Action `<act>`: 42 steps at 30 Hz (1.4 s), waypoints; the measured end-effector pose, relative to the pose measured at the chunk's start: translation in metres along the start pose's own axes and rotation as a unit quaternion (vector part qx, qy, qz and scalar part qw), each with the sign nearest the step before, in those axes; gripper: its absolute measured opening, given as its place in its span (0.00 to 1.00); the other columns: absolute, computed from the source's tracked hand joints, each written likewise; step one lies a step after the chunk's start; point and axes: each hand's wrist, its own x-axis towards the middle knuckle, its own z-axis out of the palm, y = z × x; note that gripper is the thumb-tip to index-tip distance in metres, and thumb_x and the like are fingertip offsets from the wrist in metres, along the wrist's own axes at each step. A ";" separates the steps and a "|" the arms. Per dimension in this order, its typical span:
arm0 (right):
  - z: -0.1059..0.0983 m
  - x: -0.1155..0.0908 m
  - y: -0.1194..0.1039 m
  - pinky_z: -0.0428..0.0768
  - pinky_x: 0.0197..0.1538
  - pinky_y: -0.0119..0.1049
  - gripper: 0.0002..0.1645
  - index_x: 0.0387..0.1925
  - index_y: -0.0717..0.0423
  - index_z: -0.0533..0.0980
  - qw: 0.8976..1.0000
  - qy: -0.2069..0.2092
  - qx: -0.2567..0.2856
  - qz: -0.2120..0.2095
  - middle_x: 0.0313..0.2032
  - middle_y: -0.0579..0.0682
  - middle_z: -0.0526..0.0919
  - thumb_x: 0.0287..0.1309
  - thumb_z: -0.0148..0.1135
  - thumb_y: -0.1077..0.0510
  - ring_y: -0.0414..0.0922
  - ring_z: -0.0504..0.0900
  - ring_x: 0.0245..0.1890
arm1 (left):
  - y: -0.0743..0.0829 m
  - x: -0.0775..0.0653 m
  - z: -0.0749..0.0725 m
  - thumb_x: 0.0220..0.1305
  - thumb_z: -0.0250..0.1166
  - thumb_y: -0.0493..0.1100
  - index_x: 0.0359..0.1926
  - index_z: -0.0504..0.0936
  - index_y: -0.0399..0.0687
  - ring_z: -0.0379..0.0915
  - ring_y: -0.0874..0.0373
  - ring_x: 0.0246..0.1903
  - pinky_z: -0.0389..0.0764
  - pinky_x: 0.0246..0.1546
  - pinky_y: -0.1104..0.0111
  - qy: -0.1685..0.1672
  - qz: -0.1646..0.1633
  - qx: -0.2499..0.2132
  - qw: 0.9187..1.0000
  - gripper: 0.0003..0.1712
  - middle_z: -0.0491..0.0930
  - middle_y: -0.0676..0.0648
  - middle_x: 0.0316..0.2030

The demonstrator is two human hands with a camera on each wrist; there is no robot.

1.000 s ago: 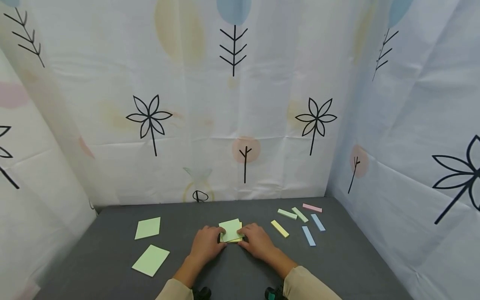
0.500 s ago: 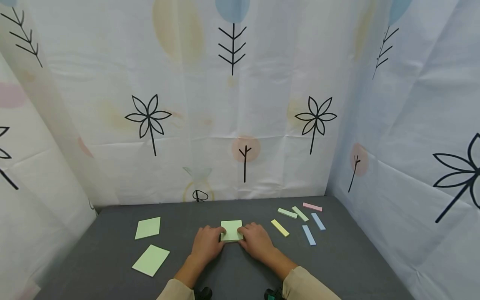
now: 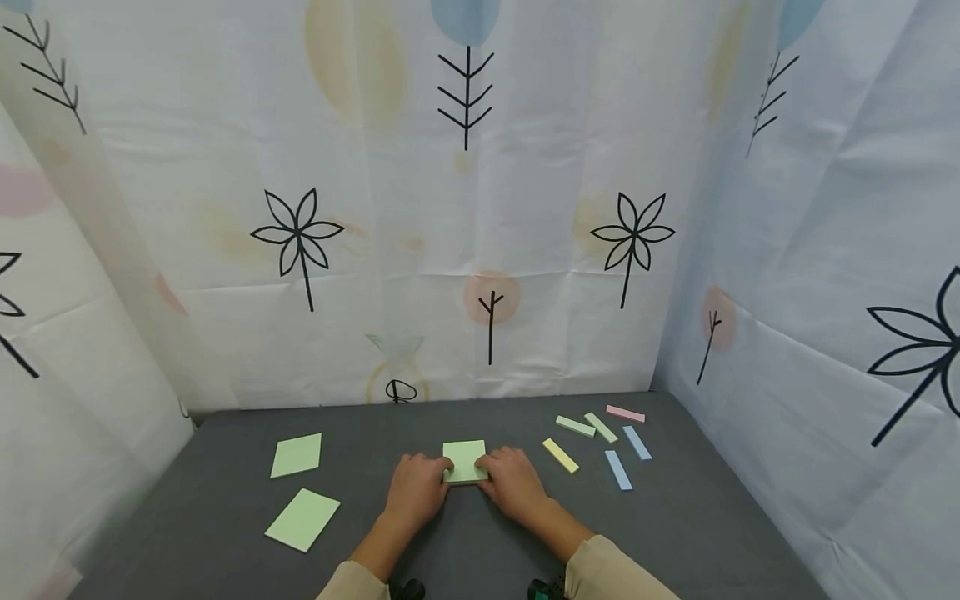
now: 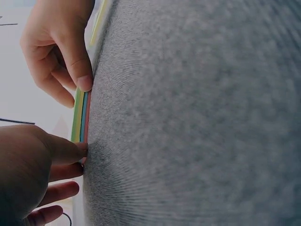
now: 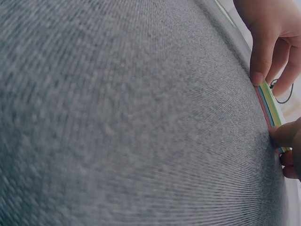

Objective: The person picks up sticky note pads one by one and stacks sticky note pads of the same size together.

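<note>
Between my hands lies a stack of square sticky note pads [image 3: 465,457], pale green on top. Seen edge-on in the left wrist view, the stack [image 4: 81,117] has coloured layers: green, yellow, blue and red at the bottom. My left hand [image 3: 416,486] pinches its left side, with the thumb at the near corner. From the opposite side my right hand [image 3: 516,483] grips it the same way. The edges of the layers line up closely in the right wrist view, where the fingers cover both ends of the stack [image 5: 268,106].
Two light green square notes, one farther back [image 3: 296,456] and one nearer [image 3: 303,520], lie to the left on the grey table [image 3: 465,550]. Right of my hands are narrow strips: a yellow one [image 3: 561,456], a pink one [image 3: 626,414], two green and two blue.
The top green square was askew, showing yellow beneath it; both hands have squared it onto the stack. Since half a second ago the hands have hardly moved.
</note>
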 end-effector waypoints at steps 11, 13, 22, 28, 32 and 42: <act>-0.001 -0.002 -0.003 0.74 0.48 0.45 0.14 0.38 0.47 0.81 1.000 0.005 -0.004 0.021 0.31 0.41 0.80 0.48 0.75 0.52 0.41 0.78 0.35 | -0.010 -0.007 0.005 0.45 0.76 0.41 0.36 0.87 0.52 0.76 0.53 0.27 0.72 0.31 0.57 0.016 -0.016 -0.058 0.998 0.14 0.82 0.52 0.27; -0.002 -0.003 -0.004 0.74 0.48 0.46 0.14 0.38 0.47 0.81 1.000 -0.001 0.000 0.028 0.32 0.41 0.80 0.49 0.75 0.52 0.42 0.78 0.36 | -0.013 -0.008 0.006 0.45 0.77 0.41 0.37 0.86 0.52 0.76 0.53 0.29 0.74 0.32 0.55 0.008 -0.013 -0.073 0.997 0.15 0.83 0.52 0.29; -0.004 -0.005 -0.004 0.75 0.43 0.46 0.14 0.41 0.48 0.80 0.999 -0.019 0.020 0.041 0.35 0.43 0.79 0.52 0.73 0.54 0.43 0.77 0.38 | -0.026 -0.018 -0.004 0.46 0.78 0.42 0.39 0.87 0.53 0.78 0.52 0.35 0.76 0.40 0.52 -0.026 -0.035 -0.094 0.995 0.16 0.83 0.52 0.33; -0.003 -0.007 -0.002 0.75 0.40 0.44 0.14 0.43 0.48 0.80 0.998 -0.027 0.032 0.042 0.37 0.43 0.79 0.54 0.71 0.54 0.43 0.76 0.39 | -0.043 -0.024 -0.014 0.45 0.78 0.40 0.40 0.87 0.52 0.78 0.51 0.38 0.76 0.41 0.51 -0.013 -0.030 -0.095 0.995 0.17 0.84 0.52 0.35; -0.003 -0.007 -0.001 0.75 0.38 0.42 0.14 0.44 0.49 0.81 0.997 -0.037 0.045 0.044 0.38 0.43 0.80 0.55 0.71 0.54 0.43 0.76 0.40 | -0.057 -0.026 -0.020 0.46 0.77 0.40 0.40 0.87 0.50 0.78 0.50 0.40 0.75 0.42 0.50 -0.009 -0.043 -0.088 0.995 0.16 0.85 0.50 0.37; -0.002 -0.008 -0.004 0.75 0.39 0.42 0.15 0.46 0.50 0.82 0.996 -0.047 0.054 0.053 0.39 0.43 0.80 0.56 0.70 0.54 0.43 0.76 0.41 | -0.100 -0.033 -0.029 0.50 0.75 0.39 0.41 0.86 0.47 0.75 0.41 0.48 0.72 0.47 0.45 0.006 -0.092 -0.067 0.993 0.14 0.82 0.44 0.46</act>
